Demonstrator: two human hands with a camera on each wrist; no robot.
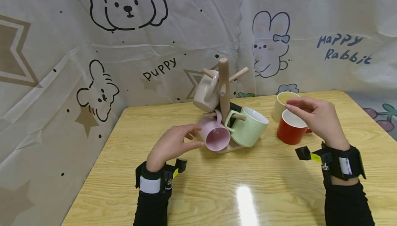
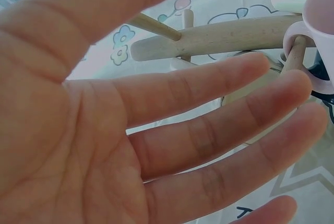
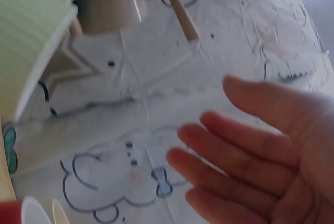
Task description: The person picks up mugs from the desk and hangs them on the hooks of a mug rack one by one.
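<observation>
A wooden mug rack (image 1: 224, 81) stands mid-table with three mugs hung on its pegs. The beige mug (image 1: 204, 93) hangs upper left, the pink mug (image 1: 217, 138) lower left with its mouth facing forward, and the green ribbed mug (image 1: 249, 127) lower right. Beside the pink mug is my left hand (image 1: 176, 141), its fingers extended and apart in the left wrist view. My right hand (image 1: 319, 117) hovers over the red mug (image 1: 289, 129), holding nothing; its fingers are loosely extended in the right wrist view. Behind the red mug stands a yellow mug (image 1: 280, 107), partly covered.
The wood-grain table (image 1: 192, 198) carries the rack and mugs. A patterned curtain (image 1: 198, 29) hangs behind it and on the left side. Two upper pegs (image 1: 239, 74) of the rack hold no mug.
</observation>
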